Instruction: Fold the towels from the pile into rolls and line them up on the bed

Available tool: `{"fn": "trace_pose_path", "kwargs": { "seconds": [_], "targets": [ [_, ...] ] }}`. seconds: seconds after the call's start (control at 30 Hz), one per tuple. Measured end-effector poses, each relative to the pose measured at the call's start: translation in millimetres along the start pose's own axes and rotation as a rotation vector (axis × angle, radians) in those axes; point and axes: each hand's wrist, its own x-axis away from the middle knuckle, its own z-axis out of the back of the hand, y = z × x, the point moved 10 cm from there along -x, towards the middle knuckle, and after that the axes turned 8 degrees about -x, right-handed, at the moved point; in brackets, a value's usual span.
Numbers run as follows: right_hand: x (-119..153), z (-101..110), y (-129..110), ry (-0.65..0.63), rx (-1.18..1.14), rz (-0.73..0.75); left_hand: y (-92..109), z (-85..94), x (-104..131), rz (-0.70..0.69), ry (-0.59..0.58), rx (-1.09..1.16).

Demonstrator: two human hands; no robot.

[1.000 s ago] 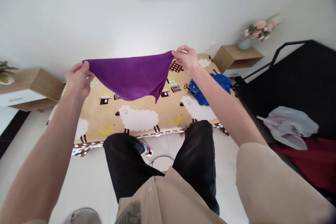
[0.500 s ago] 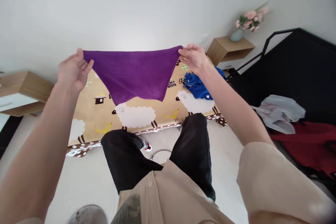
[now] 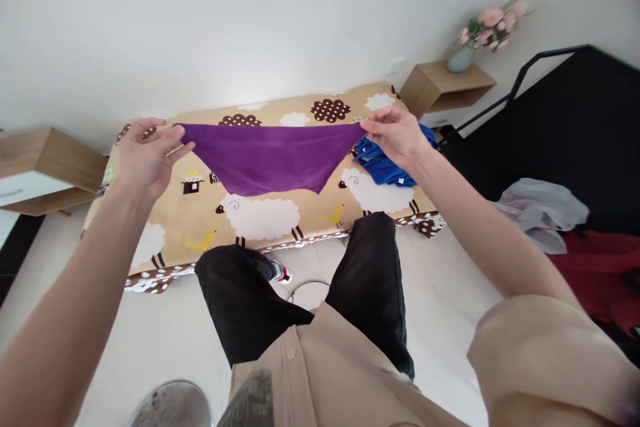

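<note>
A purple cloth [image 3: 275,157] is stretched between my two hands, its upper edge taut and its lower part hanging down in front. My left hand [image 3: 150,153] pinches the upper left corner between thumb and fingers. At the upper right corner, my right hand [image 3: 393,137] is closed on the cloth in the same way. Behind and below lies a low table or bench covered with a beige sheep-print cloth [image 3: 310,213]; the purple cloth's lower edge reaches down over the printed sheep. A crumpled blue garment [image 3: 383,163] rests on that cover, just below my right hand.
Wooden nightstands stand at the left [image 3: 65,160] and right [image 3: 440,83]; the right one bears a vase of pink flowers [image 3: 461,59]. On the right, a black-framed piece [image 3: 565,120] holds a plastic bag [image 3: 545,207] and red fabric [image 3: 600,267]. A round stool [image 3: 173,407] stands lower left.
Both hands have come down and slightly right with the purple cloth, baring more of the printed cover behind it. The cloth now shows less height. The view has tilted a little downward.
</note>
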Motion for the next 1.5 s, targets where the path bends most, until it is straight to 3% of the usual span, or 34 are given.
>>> {"fn": "trace_pose_path", "kwargs": {
  "seconds": [0.17,0.3,0.4,0.57,0.63,0.73,0.87,0.93,1.03,1.17,1.27,1.33,1.4,1.5],
  "targets": [
    [30,16,6,0.031,-0.011,-0.113,-26,9.4,22,0.134,-0.075,-0.085],
    [29,31,35,0.093,0.087,-0.215,-66,8.7,28,0.310,-0.108,-0.119],
    [9,34,71,0.113,0.130,-0.248,-97,-0.5,18,0.389,-0.088,-0.133],
    [-55,24,135,0.173,0.208,-0.221,-145,-21.0,-24,0.468,0.028,-0.147],
    [-83,14,148,0.186,0.241,-0.168,-152,-26.7,-47,0.422,0.068,-0.141],
    [-113,-3,141,0.162,0.265,0.003,-141,-31.5,-81,0.216,0.056,-0.115],
    [-112,-8,113,0.182,0.248,0.257,-128,-19.3,-91,-0.061,0.016,-0.081],
    [-97,-8,115,0.169,0.270,0.297,-140,-7.5,-78,-0.104,0.025,-0.094],
    [-66,-5,158,0.118,0.357,0.211,-191,9.3,-42,-0.040,0.071,-0.156],
    [-7,31,264,0.261,0.450,-0.103,-300,23.8,23,0.209,0.081,-0.365],
    [48,60,346,0.337,0.568,-0.467,-384,29.1,78,0.487,-0.034,-0.583],
    [78,74,381,0.363,0.612,-0.626,-425,30.9,112,0.653,-0.128,-0.661],
    [96,82,402,0.370,0.597,-0.695,-446,30.2,133,0.730,-0.181,-0.679],
    [103,88,416,0.359,0.530,-0.696,-456,27.9,140,0.738,-0.177,-0.691]
  ]
}}
